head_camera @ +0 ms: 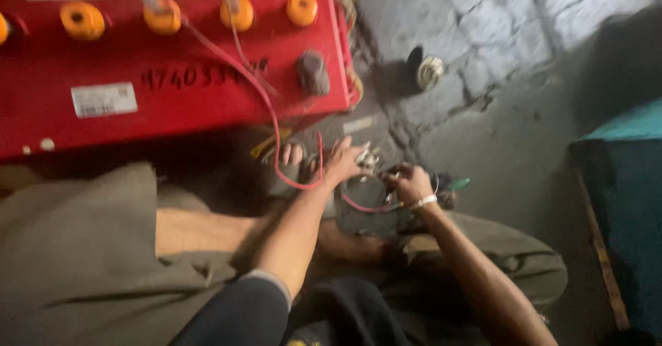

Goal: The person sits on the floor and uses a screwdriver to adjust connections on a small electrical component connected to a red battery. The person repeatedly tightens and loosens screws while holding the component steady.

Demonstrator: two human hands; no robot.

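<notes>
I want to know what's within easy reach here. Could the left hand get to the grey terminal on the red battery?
Probably yes: the left hand sits just below the grey terminal, with only a thin red wire between.

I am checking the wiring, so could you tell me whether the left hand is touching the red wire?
Cannot tell. In the head view the left hand overlaps the red wire, but motion blur hides any contact or gap.

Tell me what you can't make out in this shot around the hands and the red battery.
- Head view: the small metal part by the left hand is motion-blurred.
- What the right hand grips is hidden by its fingers.
- The red battery is cut off by the top and left edges.
- The red wire ends out of sight.
</notes>
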